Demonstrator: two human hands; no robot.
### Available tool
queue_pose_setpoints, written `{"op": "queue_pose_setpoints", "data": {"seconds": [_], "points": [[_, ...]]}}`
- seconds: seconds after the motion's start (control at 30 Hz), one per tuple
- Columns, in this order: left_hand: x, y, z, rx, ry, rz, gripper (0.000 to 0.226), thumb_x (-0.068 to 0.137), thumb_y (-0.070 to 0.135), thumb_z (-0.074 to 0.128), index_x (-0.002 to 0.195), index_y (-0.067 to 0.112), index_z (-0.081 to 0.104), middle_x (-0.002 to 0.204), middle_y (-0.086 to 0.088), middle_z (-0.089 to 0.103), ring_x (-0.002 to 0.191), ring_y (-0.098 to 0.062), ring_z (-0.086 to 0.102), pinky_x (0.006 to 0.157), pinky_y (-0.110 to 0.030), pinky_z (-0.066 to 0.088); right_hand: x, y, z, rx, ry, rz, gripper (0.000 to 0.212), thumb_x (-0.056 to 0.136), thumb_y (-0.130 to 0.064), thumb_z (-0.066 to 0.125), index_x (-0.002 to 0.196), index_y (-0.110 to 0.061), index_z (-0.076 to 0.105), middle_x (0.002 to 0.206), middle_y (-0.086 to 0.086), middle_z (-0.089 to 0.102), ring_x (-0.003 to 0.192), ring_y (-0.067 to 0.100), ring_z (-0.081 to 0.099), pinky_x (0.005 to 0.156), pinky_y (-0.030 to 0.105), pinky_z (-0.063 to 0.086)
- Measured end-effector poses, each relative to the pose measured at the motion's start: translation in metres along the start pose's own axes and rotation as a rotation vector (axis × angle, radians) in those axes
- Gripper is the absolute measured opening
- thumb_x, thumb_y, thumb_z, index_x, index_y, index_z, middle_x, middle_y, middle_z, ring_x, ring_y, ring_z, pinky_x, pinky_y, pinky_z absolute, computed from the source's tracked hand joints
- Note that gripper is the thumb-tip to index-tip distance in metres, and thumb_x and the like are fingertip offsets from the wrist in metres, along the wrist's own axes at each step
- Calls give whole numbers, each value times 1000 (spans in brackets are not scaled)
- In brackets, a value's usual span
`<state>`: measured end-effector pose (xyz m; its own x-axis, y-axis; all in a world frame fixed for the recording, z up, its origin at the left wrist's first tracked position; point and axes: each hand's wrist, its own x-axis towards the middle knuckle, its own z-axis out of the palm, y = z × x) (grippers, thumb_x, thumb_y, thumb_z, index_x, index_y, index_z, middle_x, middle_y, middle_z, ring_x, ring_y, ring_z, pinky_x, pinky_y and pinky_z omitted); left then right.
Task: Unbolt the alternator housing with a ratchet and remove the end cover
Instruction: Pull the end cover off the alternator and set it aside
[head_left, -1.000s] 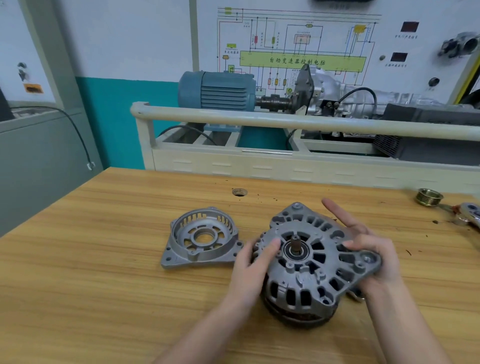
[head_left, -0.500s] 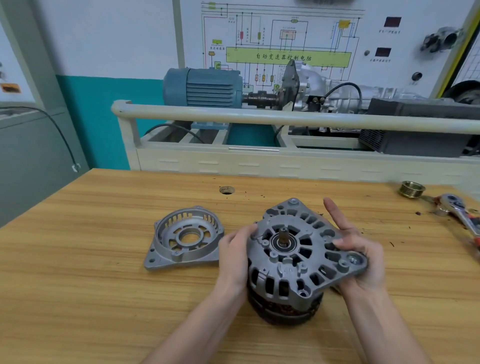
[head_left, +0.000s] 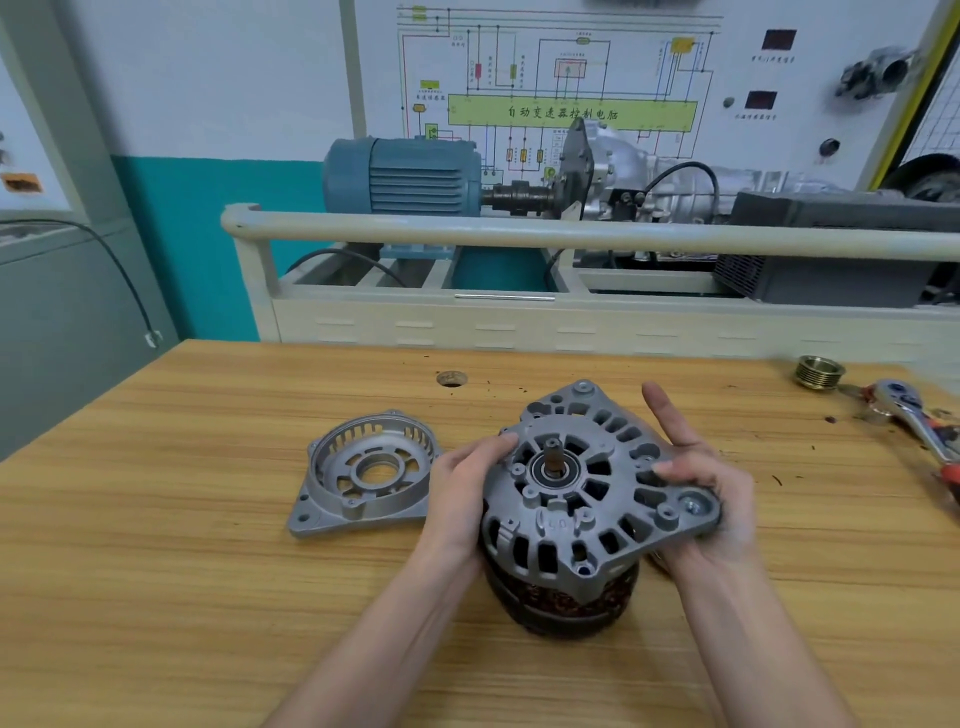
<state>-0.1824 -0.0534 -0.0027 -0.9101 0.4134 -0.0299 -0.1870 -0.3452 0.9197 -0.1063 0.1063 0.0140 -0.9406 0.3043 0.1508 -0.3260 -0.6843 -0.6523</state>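
Both hands grip the alternator (head_left: 576, 499) at the middle of the tabletop (head_left: 156, 597): the left hand (head_left: 457, 499) curls round its nine o'clock edge, while the right hand (head_left: 711, 499) pinches the mounting ear at three o'clock with the forefinger held straight. One end cover (head_left: 363, 473) already lies just beside it at nine o'clock and the ratchet (head_left: 914, 415) rests at two o'clock, so this looks like the lifting-off stage; next calls for an even upward pull along the shaft. The wall chart's green band reads 自动变速器控制电脑; the figures cast on the housing are too unclear to read.

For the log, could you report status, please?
Both hands, left and right, grip the alternator. End cover off, beside it. Ratchet idle.
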Motion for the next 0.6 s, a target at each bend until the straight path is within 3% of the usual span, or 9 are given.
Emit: {"op": "queue_pose_setpoints", "data": {"seconds": [0.1, 0.2, 0.27, 0.37, 0.43, 0.6], "points": [[-3, -1, -2, -54, -8, -10, 21, 64, 24, 76, 74, 6, 76, 86, -20, 72, 79, -32, 69, 70, -37, 58, -1, 0, 5, -24, -5, -3, 66, 39, 2, 55, 100, -16, 72, 111, 20, 67, 98, 36, 64, 85, 56, 51], [-3, 0, -4, -133, 6, -54, 36, 64, 22, 79, 90, -1, 73, 105, -28, 69, 97, -42, 65, 91, -53, 52, 1, -4, 16, -81, -38, -1, 61, 44, 8, 49, 95, -14, 74, 104, 17, 70, 90, 31, 69, 69, 46, 57], [-2, 0, -7, -206, -18, -80, 36, 65, 24, 75, 93, 1, 75, 111, -26, 67, 105, -43, 63, 97, -56, 48, 4, -6, 27, -161, -34, 2, 61, 46, 10, 47, 97, -11, 72, 102, 17, 71, 89, 29, 70, 66, 41, 57], [1, 1, -10, -286, -72, -80, 25, 70, 26, 70, 86, 9, 79, 107, -20, 71, 96, -35, 69, 83, -47, 57, 9, -9, 44, -269, -27, 11, 63, 44, 10, 47, 100, -9, 69, 103, 17, 71, 89, 28, 69, 74, 43, 56], [2, 0, -12, -343, -112, -77, 22, 75, 26, 67, 85, 11, 79, 103, -16, 73, 90, -30, 71, 71, -41, 59, 11, -10, 53, -312, -28, 18, 65, 43, 11, 47, 101, -8, 68, 98, 15, 72, 87, 27, 70, 70, 39, 57], [4, 1, -18, -472, -135, -122, 25, 74, 25, 68, 86, 6, 79, 101, -17, 73, 86, -32, 72, 65, -39, 59, 14, -9, 72, -381, -19, 17, 65, 42, 13, 48, 101, -6, 68, 90, 16, 72, 75, 23, 69, 60, 31, 56]]}}
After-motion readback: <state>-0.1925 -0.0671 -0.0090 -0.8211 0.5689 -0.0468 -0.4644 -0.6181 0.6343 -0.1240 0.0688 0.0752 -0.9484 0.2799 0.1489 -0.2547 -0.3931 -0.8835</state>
